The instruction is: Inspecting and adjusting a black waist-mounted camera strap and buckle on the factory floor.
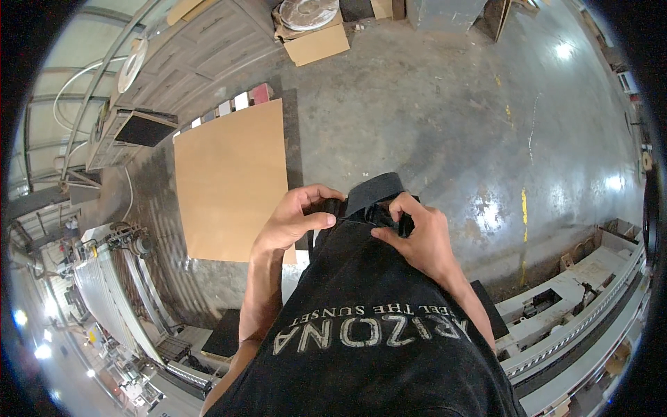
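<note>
Over a concrete floor (pixel 431 104) with a board (pixel 233 181), left hand (pixel 295 222) and right hand (pixel 417 236) pinch a soft, light black strap (pixel 372 191), best gripped at its edges.

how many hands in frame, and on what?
2. Left hand and right hand both grip a black strap at the waist, above the black shirt.

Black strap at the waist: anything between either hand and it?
Nothing visible. The left hand and right hand are both already on the black strap, fingers pinching it at the front of the black shirt. What the fingertips grip underneath is hidden.
</note>
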